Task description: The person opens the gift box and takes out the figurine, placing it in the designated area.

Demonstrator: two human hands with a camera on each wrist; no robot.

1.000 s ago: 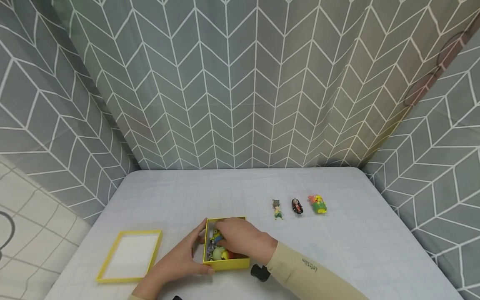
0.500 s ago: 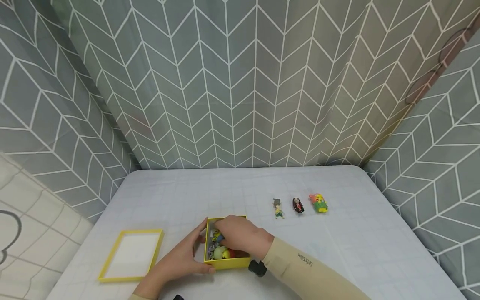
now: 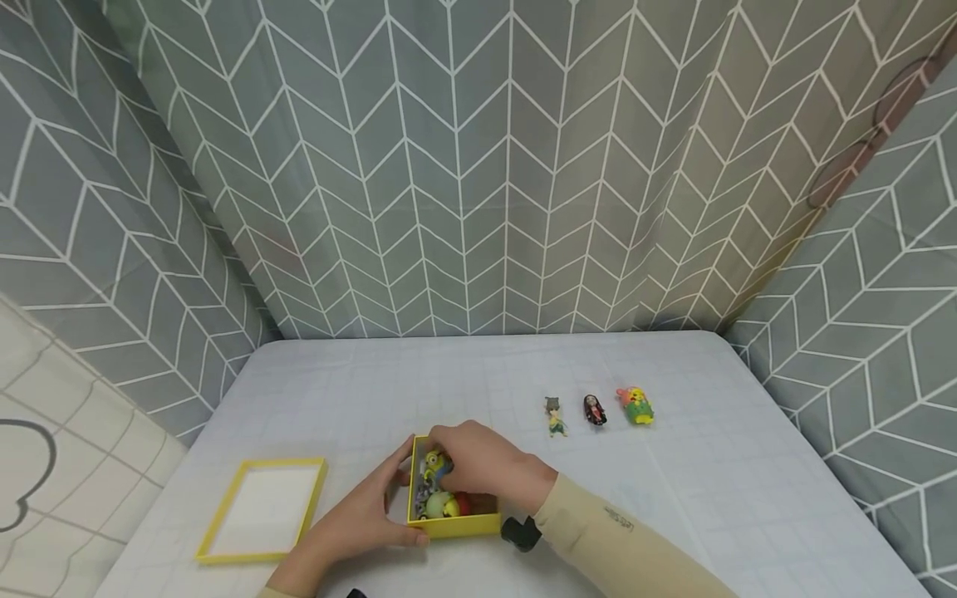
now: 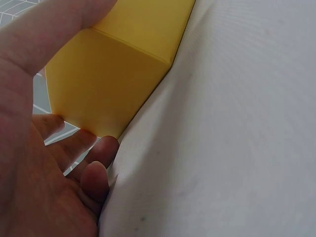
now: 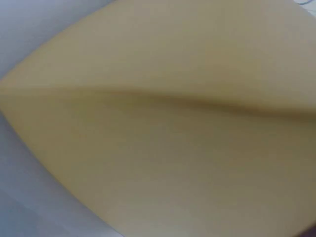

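Note:
A yellow box (image 3: 454,526), open at the top, holds several small toys. My left hand (image 3: 366,517) grips its left side, thumb at the near corner and fingers along the far left. In the left wrist view the thumb lies across the yellow wall of the box and the curled fingers (image 4: 101,148) show at its lower edge. My right hand (image 3: 482,461) reaches into the box, fingers curled at a yellow-and-blue minion figure (image 3: 434,460), partly hidden by the hand. Beside it lie a pale green round toy (image 3: 437,504) and grey pieces (image 3: 423,488).
A yellow-rimmed lid (image 3: 262,508) with a white inside lies at left. Farther back on the right stand a grey-haired figure (image 3: 555,417), a dark-haired doll (image 3: 594,409) and a pink, yellow and green toy (image 3: 636,405). A tan sleeve (image 5: 163,148) fills the right wrist view.
My right hand has shifted slightly up within the box, and the minion figure shows more, tilted and a little farther back. The left hand and the box stay in place.

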